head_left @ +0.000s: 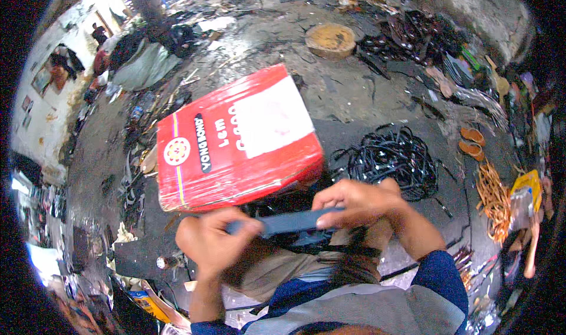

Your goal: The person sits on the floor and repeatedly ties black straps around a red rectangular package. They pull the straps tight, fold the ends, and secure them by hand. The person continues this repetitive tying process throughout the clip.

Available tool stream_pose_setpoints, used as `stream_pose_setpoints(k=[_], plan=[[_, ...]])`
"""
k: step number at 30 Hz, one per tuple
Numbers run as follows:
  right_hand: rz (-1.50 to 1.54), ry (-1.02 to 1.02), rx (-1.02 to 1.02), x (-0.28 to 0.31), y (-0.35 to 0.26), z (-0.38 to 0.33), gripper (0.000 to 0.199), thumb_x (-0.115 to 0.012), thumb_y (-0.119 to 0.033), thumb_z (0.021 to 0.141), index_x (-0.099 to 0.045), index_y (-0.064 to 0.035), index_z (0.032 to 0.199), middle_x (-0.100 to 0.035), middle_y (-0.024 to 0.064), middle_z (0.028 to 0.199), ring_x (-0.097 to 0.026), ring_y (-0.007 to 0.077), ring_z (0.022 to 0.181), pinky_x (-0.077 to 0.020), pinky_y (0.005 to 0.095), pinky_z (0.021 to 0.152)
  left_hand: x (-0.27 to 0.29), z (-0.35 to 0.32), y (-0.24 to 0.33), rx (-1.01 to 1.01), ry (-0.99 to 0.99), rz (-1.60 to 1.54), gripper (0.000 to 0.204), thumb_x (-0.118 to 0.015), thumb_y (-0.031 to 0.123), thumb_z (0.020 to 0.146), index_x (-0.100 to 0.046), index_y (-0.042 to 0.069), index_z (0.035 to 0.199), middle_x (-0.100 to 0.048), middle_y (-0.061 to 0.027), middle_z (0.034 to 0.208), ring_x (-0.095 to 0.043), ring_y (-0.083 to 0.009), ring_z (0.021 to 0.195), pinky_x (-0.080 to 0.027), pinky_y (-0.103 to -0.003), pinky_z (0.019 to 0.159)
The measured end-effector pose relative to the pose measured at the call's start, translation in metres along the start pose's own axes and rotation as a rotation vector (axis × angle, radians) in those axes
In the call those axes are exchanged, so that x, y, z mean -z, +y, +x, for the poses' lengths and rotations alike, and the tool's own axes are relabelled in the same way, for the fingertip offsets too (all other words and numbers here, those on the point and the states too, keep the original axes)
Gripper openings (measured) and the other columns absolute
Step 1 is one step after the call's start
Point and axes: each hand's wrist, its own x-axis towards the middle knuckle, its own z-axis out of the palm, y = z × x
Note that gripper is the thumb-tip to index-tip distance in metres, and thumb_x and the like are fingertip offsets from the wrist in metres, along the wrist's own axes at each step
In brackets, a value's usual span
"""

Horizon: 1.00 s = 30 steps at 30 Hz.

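Currently a dark flat strip [295, 222] is gripped at both ends by the left hand [212, 243] and right hand [359, 202]; the red box [236, 140] lies untouched.

The person wears a top with dark blue sleeves [439, 276] pushed up on the forearms and a grey chest part [365, 308]; the trousers [277, 270] are khaki; both hands are bare.

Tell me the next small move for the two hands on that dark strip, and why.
Probably draw the dark strip taut between both hands. The left hand pinches one end and the right hand covers the other, holding it level over the lap just below the red box, so each grip is already set at an end.
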Motion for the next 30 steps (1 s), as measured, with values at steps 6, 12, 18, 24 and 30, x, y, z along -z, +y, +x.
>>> stream_pose_setpoints(k=[6,12,18,24,30], plan=[[-0.283,0.332,0.094,0.047,-0.062,0.025,0.024,-0.070,-0.026,0.095,-0.069,-0.0020,0.096,-0.069,0.0045,0.078,-0.063,0.0111,0.071,-0.0515,0.0312,0.066,0.177,0.031,-0.019,-0.043,0.281,0.182,0.019,-0.076,0.019,0.081,-0.068,0.003,0.073,-0.065,-0.0013,0.071,-0.059,-0.0100,0.070,-0.046,-0.028,0.069],[-0.813,0.525,0.198,0.058,-0.094,0.079,0.021,-0.069,-0.025,0.087,-0.073,-0.0058,0.095,-0.073,0.0195,0.093,-0.070,0.0383,0.090,-0.0542,0.0481,0.082,0.173,0.076,-0.036,-0.007,0.810,1.511,0.031,-0.076,0.022,0.078,-0.075,0.009,0.107,-0.065,-0.0198,0.124,-0.062,-0.0352,0.116,-0.050,-0.045,0.096],[-1.095,0.724,0.178,0.042,-0.080,0.126,0.024,-0.073,-0.028,0.086,-0.072,-0.0088,0.101,-0.073,0.0178,0.093,-0.071,0.0366,0.090,-0.0553,0.0505,0.082,0.005,0.145,0.010,-0.485,0.105,0.089,0.051,-0.075,0.007,0.081,-0.060,0.007,0.130,-0.067,-0.0130,0.114,-0.067,-0.0186,0.093,-0.057,-0.033,0.071],[-1.009,0.794,0.269,0.054,-0.063,0.117,0.028,-0.075,-0.026,0.085,-0.066,-0.0081,0.105,-0.070,0.0196,0.088,-0.068,0.0402,0.088,-0.0542,0.0511,0.078,-0.038,0.148,0.014,-0.403,0.055,-0.125,0.038,-0.074,0.008,0.079,-0.062,0.002,0.115,-0.068,-0.0106,0.088,-0.061,-0.0142,0.071,-0.053,-0.032,0.065],[-1.066,0.763,0.257,0.047,-0.078,0.098,0.024,-0.073,-0.025,0.086,-0.066,-0.0083,0.102,-0.068,0.0171,0.089,-0.067,0.0387,0.088,-0.0541,0.0503,0.078,-0.038,0.146,0.010,-0.373,0.006,-0.105,0.037,-0.076,0.009,0.079,-0.065,0.002,0.113,-0.067,-0.0106,0.089,-0.062,-0.0156,0.074,-0.053,-0.031,0.067]])
